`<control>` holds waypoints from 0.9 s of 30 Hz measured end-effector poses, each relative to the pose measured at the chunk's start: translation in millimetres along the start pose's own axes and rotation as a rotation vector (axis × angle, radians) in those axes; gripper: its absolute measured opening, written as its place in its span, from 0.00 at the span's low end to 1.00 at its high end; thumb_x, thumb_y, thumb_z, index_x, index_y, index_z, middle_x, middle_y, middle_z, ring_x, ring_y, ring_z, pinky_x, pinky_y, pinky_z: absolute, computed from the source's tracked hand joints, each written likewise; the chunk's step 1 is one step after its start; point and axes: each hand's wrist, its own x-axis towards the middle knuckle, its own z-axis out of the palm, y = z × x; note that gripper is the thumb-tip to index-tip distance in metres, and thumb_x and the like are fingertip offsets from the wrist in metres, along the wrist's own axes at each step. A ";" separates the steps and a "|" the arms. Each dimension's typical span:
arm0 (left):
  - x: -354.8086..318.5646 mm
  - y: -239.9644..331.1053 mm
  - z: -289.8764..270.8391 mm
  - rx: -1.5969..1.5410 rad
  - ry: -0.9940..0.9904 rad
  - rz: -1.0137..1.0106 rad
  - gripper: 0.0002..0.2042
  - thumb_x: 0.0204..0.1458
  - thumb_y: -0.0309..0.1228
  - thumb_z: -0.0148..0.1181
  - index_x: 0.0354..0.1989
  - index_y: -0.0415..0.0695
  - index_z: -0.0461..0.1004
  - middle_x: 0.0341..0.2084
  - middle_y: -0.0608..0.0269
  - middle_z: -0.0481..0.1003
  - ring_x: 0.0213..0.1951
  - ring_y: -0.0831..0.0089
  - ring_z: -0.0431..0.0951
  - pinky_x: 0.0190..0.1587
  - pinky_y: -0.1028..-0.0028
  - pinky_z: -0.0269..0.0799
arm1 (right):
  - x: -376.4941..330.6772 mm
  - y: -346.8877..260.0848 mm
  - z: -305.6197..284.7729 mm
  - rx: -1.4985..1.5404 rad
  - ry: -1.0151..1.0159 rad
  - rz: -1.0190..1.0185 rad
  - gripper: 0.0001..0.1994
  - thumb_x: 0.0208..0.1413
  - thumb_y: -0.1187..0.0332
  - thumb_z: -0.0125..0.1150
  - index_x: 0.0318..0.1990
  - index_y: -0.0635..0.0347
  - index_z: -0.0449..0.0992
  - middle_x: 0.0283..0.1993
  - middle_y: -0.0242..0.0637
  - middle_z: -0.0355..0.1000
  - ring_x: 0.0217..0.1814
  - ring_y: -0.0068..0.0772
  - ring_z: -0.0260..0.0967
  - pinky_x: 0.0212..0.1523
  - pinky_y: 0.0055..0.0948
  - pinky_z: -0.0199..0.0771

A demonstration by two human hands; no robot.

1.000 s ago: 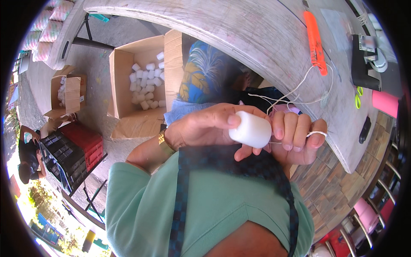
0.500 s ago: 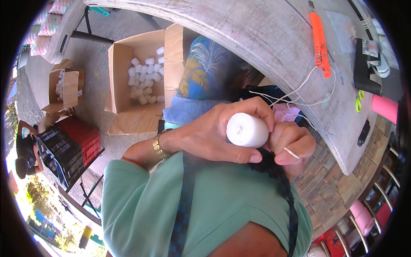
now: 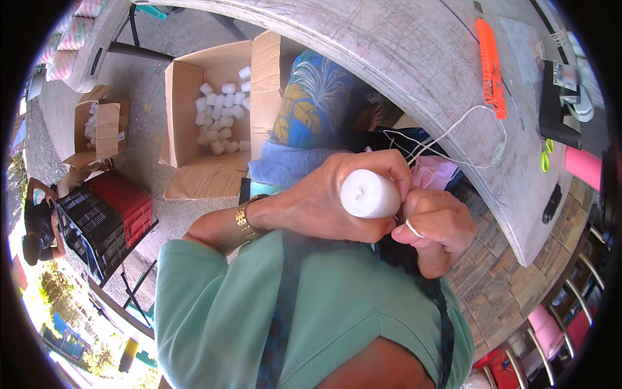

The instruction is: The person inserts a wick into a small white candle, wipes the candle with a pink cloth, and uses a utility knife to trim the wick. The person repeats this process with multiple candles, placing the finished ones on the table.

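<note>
My left hand point(image 3: 317, 198) is wrapped round a short white candle point(image 3: 379, 196), whose round end with a small nub of wick at its centre faces up toward me. Close against the candle's right side is my right hand point(image 3: 444, 223), its fingers curled in a pinch. A piece of white wick cord point(image 3: 413, 229) loops out of that pinch. More of the white cord point(image 3: 476, 162) trails from behind the hands over the table edge; whether it joins the piece in my fingers is hidden.
A grey table point(image 3: 414, 58) bears an orange box cutter point(image 3: 490, 65), a black tape dispenser point(image 3: 554, 120) and green-handled scissors point(image 3: 545, 155). On the floor, a cardboard box point(image 3: 184, 97) holds several white candles point(image 3: 220, 107). Black and red crates point(image 3: 120, 207) stand left, beside another person point(image 3: 42, 220).
My right hand has moved left and closed in against the candle, the cord loop going with it. My left thumb has drawn in under the candle, which has shifted slightly left.
</note>
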 end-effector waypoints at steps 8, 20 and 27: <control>-4.0 -4.3 -5.4 -0.294 -0.221 -0.043 0.19 0.40 0.23 0.64 0.45 0.39 0.72 0.41 0.60 0.74 0.46 0.72 0.73 0.49 0.73 0.66 | -13.7 -4.3 -7.9 0.147 -0.023 0.083 0.05 0.53 0.73 0.62 0.30 0.64 0.73 0.18 0.35 0.65 0.17 0.28 0.59 0.20 0.27 0.59; 0.9 -20.1 -20.4 -0.505 -0.611 -0.040 0.29 0.40 0.36 0.59 0.52 0.33 0.69 0.48 0.52 0.71 0.49 0.67 0.70 0.52 0.73 0.61 | -25.9 -5.4 2.2 0.434 0.081 0.150 0.06 0.49 0.73 0.66 0.28 0.64 0.75 0.16 0.34 0.65 0.17 0.31 0.61 0.22 0.32 0.63; -2.2 -12.7 -19.9 -0.554 -0.582 -0.106 0.25 0.43 0.40 0.58 0.49 0.37 0.73 0.44 0.61 0.73 0.48 0.72 0.68 0.54 0.73 0.58 | -21.8 -5.4 3.9 0.403 0.046 0.111 0.04 0.46 0.76 0.66 0.27 0.64 0.76 0.15 0.34 0.63 0.16 0.30 0.59 0.19 0.31 0.58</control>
